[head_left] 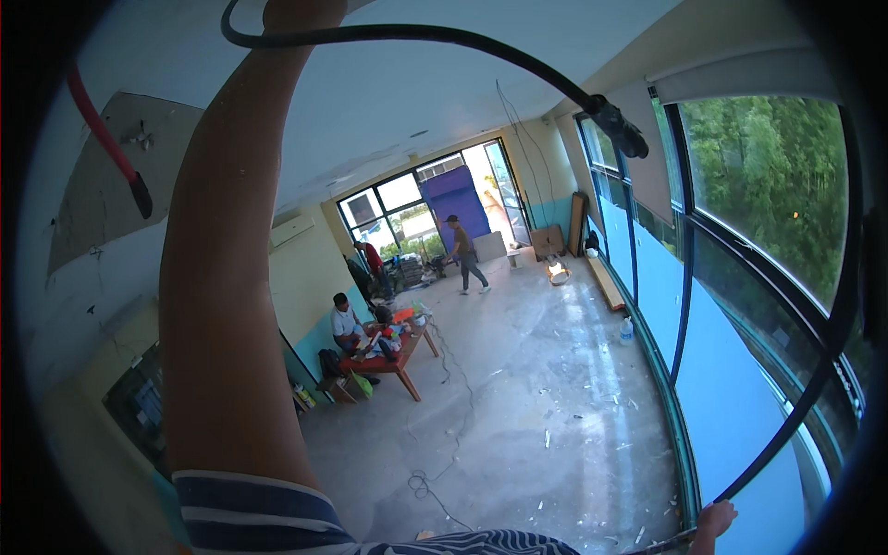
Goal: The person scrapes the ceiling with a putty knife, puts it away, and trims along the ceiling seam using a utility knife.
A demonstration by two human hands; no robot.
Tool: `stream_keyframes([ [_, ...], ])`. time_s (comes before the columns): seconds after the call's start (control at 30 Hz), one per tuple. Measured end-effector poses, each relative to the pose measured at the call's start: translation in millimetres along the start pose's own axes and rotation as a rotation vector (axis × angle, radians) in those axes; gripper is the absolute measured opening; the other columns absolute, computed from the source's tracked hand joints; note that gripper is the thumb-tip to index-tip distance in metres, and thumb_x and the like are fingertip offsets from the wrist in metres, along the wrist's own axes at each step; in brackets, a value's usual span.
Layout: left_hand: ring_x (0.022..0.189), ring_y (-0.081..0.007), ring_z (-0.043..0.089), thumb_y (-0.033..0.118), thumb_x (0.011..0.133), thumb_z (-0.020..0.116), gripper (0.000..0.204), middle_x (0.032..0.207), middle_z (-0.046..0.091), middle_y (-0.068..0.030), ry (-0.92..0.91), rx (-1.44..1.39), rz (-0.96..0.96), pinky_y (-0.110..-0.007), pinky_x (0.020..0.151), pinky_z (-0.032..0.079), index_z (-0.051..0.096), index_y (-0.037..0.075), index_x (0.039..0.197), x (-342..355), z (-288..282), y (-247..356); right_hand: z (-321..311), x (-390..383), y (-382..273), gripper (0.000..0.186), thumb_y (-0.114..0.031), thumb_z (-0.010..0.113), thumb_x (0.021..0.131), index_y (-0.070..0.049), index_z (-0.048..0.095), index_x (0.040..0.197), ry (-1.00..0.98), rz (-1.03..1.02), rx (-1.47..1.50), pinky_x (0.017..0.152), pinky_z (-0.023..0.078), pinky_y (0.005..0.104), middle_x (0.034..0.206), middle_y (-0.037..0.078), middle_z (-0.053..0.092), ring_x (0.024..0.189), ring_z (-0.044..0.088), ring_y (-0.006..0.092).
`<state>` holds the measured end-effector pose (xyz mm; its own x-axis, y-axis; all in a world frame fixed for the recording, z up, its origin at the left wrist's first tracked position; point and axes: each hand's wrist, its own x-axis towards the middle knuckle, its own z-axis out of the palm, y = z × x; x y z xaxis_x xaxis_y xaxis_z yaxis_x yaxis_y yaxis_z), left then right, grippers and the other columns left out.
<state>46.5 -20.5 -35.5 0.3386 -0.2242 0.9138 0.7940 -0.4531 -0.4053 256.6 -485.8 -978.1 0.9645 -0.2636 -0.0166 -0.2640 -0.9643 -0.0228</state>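
Note:
My left arm (222, 277) reaches straight up to the ceiling (416, 74); my left hand (305, 11) is cut off at the top edge, its fingers hidden. A black cable (435, 37) loops past that hand, ending in a dark connector (618, 128). A red cable (102, 120) with a black tip hangs left of the arm, near a grey ceiling panel (129, 176). Low at the right, my right hand (714, 523) is closed around a long dark strip (768, 449), possibly a hose or cable, that runs up along the windows.
Below are a wooden table (398, 361) piled with items, a seated person (344, 319), a walking person (462, 250) and another person (370, 264). Boards (606, 282) and a water bottle (626, 331) stand by the windows (754, 185). Cords (425, 481) and debris lie on the floor.

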Motion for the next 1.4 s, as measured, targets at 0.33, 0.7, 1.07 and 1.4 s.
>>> stream_keyframes([
  [0.33,0.094,-0.0335,0.065,0.031,0.088,0.060,0.029,0.099,0.068,-0.0146,-0.556,-0.353,-0.014,-0.046,0.081,0.051,0.067,0.011,0.109,-183.6,207.4,95.0,-70.3,-31.1,-16.0,0.031,-0.032,0.063,0.085,-0.004,0.065,0.099,-0.070,0.072,0.116,0.096,0.041,0.0373,0.105,0.012,0.062,0.109,0.052,0.0288],
  [0.7,0.097,-0.0367,0.063,0.036,0.083,0.059,0.036,0.103,0.068,-0.0193,-1.878,-0.966,0.252,-0.045,0.084,0.050,0.070,0.006,0.100,-786.5,62.6,255.3,-93.0,-33.8,-28.0,0.033,-0.030,0.063,0.086,-0.003,0.063,0.104,-0.052,0.077,0.140,0.095,0.044,0.0411,0.109,0.015,0.061,0.110,0.052,0.0339],
  [1.07,0.102,-0.0357,0.063,0.040,0.083,0.059,0.042,0.113,0.065,-0.0172,-2.305,-0.988,0.340,-0.044,0.085,0.049,0.070,0.006,0.104,-1052.5,-126.4,75.7,-373.2,-188.5,-135.2,0.024,-0.009,0.082,0.071,-0.002,0.069,0.090,-0.434,-1.407,1.018,0.074,0.051,0.0319,0.090,0.010,0.066,0.083,0.065,0.0215],
  [1.4,0.087,-0.0322,0.068,0.039,0.080,0.062,0.040,0.094,0.070,-0.0188,-2.078,-0.866,-0.341,-0.041,0.078,0.052,0.071,0.005,0.099,-998.7,-120.6,138.3,-505.6,-385.5,-194.1,0.018,-0.020,0.069,0.080,-0.003,0.068,0.077,-1.371,-2.670,0.950,0.070,0.044,0.0412,0.078,0.011,0.060,0.076,0.056,0.0287],
])
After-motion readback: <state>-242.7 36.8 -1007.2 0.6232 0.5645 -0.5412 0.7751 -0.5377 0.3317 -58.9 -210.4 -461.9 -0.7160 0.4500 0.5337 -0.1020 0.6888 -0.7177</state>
